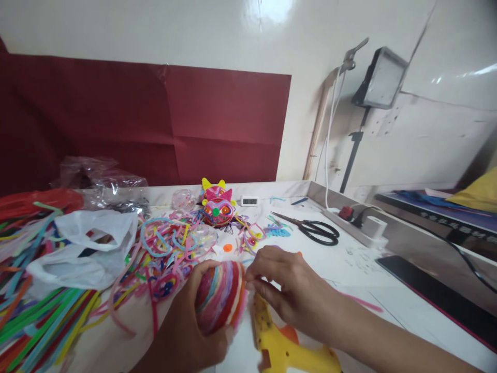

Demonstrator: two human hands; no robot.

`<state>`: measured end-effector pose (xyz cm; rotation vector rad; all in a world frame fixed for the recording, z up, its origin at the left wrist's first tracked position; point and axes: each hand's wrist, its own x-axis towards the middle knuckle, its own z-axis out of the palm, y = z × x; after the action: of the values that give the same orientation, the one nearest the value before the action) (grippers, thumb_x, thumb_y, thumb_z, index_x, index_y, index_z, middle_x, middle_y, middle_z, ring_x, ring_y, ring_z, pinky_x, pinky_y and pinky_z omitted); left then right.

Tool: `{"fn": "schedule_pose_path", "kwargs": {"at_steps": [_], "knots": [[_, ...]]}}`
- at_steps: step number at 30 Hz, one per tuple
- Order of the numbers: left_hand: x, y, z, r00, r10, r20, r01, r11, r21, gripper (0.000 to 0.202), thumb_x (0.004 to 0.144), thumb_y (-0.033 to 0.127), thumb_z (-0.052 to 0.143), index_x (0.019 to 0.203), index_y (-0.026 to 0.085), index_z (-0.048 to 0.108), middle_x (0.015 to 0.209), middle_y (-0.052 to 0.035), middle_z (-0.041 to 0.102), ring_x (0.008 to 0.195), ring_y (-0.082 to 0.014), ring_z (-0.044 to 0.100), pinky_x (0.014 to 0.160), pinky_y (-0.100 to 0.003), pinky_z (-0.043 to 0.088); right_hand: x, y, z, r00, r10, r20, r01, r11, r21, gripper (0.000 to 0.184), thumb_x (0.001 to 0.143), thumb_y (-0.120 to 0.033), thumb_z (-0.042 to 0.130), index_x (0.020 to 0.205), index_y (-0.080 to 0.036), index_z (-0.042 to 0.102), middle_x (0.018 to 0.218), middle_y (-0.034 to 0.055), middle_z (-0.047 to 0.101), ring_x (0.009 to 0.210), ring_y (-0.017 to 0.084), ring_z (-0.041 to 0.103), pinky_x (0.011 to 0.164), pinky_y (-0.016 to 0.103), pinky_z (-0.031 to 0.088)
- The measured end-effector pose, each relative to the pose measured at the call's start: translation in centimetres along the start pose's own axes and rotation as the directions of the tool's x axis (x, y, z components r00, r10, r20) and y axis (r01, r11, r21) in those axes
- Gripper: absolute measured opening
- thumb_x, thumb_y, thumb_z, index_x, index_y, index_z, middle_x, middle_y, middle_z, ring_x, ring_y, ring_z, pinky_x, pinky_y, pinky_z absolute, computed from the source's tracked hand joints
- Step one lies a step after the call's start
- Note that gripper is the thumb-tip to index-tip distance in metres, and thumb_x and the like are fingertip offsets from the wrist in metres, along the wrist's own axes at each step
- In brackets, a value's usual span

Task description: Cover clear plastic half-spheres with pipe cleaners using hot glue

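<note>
A ball wound with striped pipe cleaners (221, 298) in pink, red, purple and teal is gripped by my left hand (194, 321), fingers curved round its left side. My right hand (277, 282) touches the ball's right edge with thumb and forefinger pinched together. Whatever lies between those fingertips is too small to make out. Below my right hand lies a yellow glue gun (289, 352), partly covered by the hand and forearm. Behind it a pink pipe cleaner (363, 303) rests on the white table.
Black-handled scissors (310, 227) lie to the right, near a phone (438, 300). Tangled pipe cleaners (166, 248), a white plastic bag (89, 248) and straight strips (50, 321) fill the left. A colourful animal figure (218, 207) stands at the back beside a small digital display (249, 201).
</note>
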<state>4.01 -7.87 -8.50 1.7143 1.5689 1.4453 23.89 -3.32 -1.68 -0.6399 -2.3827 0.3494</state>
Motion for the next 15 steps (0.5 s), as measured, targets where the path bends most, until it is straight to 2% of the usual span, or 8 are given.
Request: {"fn": "schedule_pose_path", "kwargs": {"at_steps": [2,9,12,15], "knots": [[0.0,-0.1,0.0,1.0,-0.004,0.023,0.004,1.0,-0.015,0.065,0.056,0.022,0.06,0.12,0.026,0.05,0.118,-0.006,0.066,0.123,-0.0351,0.055,0.091,-0.042,0.054,0.1,0.1,-0.1,1.0,0.014,0.011,-0.015,1.0,0.014,0.016,0.093,-0.011,0.052,0.082,-0.016,0.063,0.078,0.0029,0.06,0.072,0.015,0.055,0.065,0.025,0.041],[-0.3,-0.2,-0.2,0.999,-0.008,0.039,0.011,0.997,-0.077,0.066,0.055,0.022,0.061,0.121,0.025,0.052,0.126,-0.0074,0.063,0.128,-0.0364,0.05,0.099,-0.045,0.049,0.3,0.0,-0.4,0.997,0.078,0.019,-0.079,0.993,0.083,0.015,0.084,-0.004,0.061,0.082,-0.018,0.066,0.078,0.0005,0.065,0.072,0.013,0.059,0.067,0.022,0.043],[-0.4,0.5,-0.3,0.997,-0.029,0.065,0.037,0.993,-0.112,0.067,0.055,0.022,0.059,0.121,0.026,0.051,0.126,-0.0072,0.062,0.127,-0.0356,0.052,0.1,-0.045,0.048,0.4,-0.2,-0.7,0.991,0.127,0.032,-0.129,0.984,0.12,0.017,0.08,0.0,0.063,0.08,-0.017,0.067,0.077,0.0001,0.068,0.07,0.012,0.06,0.066,0.021,0.043],[-0.3,1.4,-0.6,0.992,-0.067,0.111,0.083,0.986,-0.144,0.065,0.054,0.021,0.059,0.118,0.027,0.053,0.124,-0.0062,0.064,0.123,-0.0345,0.055,0.1,-0.044,0.048,0.5,-0.3,-1.1,0.984,0.17,0.049,-0.176,0.971,0.159,0.014,0.08,-0.003,0.066,0.081,-0.016,0.069,0.075,-0.0001,0.069,0.067,0.011,0.059,0.063,0.02,0.043]]}}
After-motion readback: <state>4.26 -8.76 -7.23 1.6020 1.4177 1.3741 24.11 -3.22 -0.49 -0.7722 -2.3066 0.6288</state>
